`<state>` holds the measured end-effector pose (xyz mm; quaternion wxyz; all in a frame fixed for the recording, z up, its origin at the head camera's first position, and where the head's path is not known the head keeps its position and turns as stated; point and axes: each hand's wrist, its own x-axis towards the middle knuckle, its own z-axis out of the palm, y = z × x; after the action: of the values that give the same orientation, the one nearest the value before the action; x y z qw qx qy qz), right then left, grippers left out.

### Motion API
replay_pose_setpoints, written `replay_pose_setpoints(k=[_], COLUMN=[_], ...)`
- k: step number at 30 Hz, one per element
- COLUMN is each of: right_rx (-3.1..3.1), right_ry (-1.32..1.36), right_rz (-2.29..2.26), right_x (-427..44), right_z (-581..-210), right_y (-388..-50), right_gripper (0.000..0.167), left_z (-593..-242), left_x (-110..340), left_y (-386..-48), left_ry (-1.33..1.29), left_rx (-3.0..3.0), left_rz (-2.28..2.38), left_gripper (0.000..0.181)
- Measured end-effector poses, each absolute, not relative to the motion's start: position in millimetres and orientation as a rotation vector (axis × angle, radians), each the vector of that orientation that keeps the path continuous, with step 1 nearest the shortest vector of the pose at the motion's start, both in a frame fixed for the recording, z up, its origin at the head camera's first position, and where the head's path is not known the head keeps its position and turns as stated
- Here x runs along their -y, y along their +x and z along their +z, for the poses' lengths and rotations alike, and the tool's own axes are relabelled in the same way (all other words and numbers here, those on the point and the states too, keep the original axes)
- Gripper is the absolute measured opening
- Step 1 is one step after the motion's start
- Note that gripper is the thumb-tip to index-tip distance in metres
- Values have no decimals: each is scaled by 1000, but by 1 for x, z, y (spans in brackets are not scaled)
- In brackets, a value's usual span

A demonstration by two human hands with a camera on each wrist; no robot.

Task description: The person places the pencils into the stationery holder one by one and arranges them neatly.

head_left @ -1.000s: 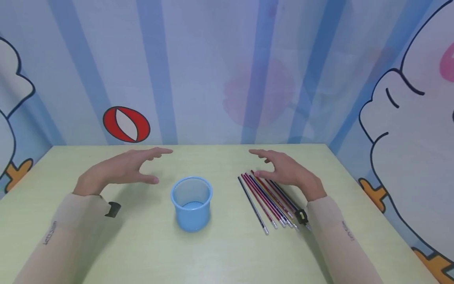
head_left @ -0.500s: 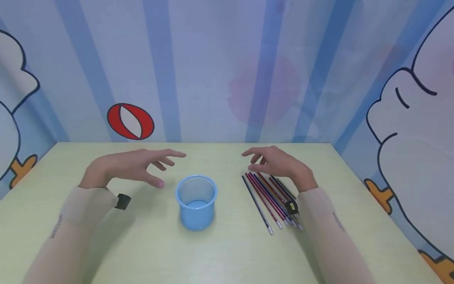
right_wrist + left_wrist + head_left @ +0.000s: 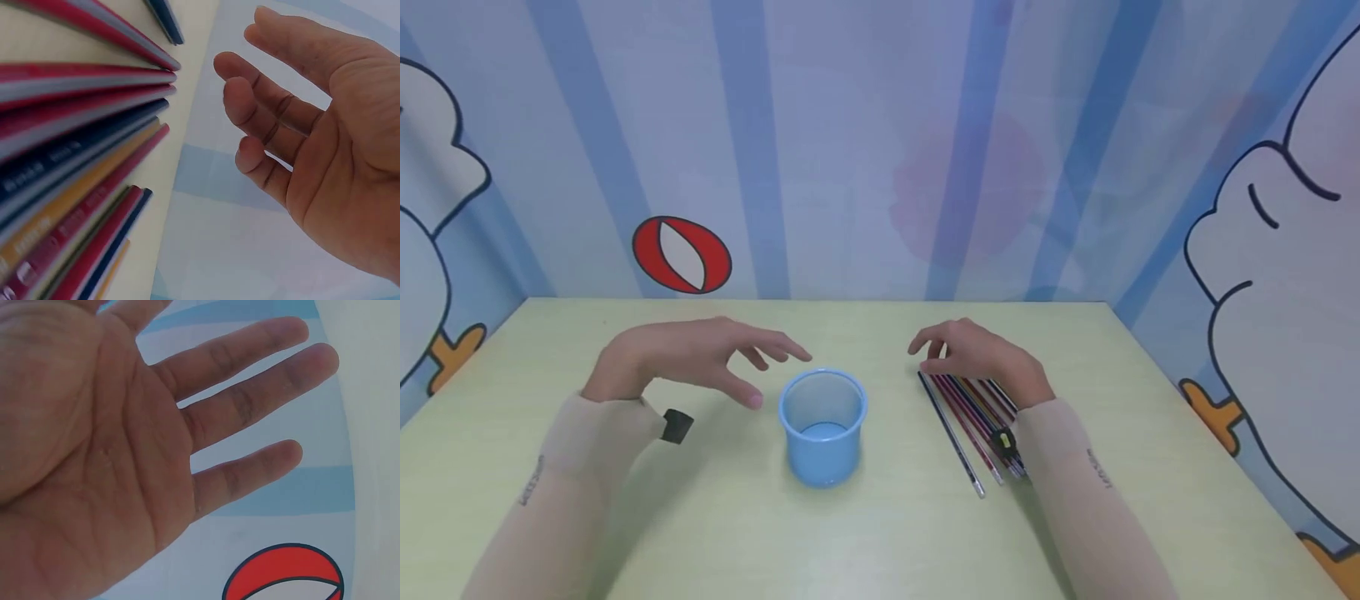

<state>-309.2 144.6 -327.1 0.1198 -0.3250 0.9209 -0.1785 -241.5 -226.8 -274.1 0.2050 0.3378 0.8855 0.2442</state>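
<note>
A light blue cup (image 3: 823, 454) stands upright on the table, and no object shows inside it. Just left of its rim my left hand (image 3: 700, 354) hovers with fingers spread, holding nothing; the left wrist view shows its bare palm (image 3: 106, 450). Several pencils (image 3: 951, 433) lie side by side to the right of the cup, dark, red and yellow ones among them. My right hand (image 3: 977, 354) is over their far ends, fingers loosely bent and without an object. In the right wrist view, the fingers of the right hand (image 3: 331, 137) are apart from the pencils (image 3: 81, 144).
The pale yellow-green table (image 3: 880, 542) ends at a striped blue backdrop (image 3: 850, 150) with a printed red and white ball (image 3: 682, 255). White cartoon figures are printed on both sides. A small black device (image 3: 677, 426) is at the left cuff, another (image 3: 1004, 442) at the right.
My left hand has moved right, closer to the cup, its fingers dipping lower. My right hand has shifted left above the pencils, and its fingers have bent more. The head view has shifted slightly.
</note>
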Motion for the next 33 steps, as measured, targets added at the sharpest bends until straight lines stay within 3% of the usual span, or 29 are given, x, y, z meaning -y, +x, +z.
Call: replay_pose_setpoints(k=[16,26,33], right_rx=[-2646,-2642,-2629], right_ry=[-952,-870,-792], right_rz=[-434,-428,-460], right_x=[-127,-125,-122], right_z=[-342,-351,-350], right_y=[-310,-311,-309], right_gripper=[25,21,19], left_z=[-277,-279,-279], left_x=[211,208,206], left_y=[-241,-240,-240], left_ry=[1023,1015,1023], left_rx=[-2375,-2357,-2369], left_rz=[630,617,599], left_gripper=[52,28,22])
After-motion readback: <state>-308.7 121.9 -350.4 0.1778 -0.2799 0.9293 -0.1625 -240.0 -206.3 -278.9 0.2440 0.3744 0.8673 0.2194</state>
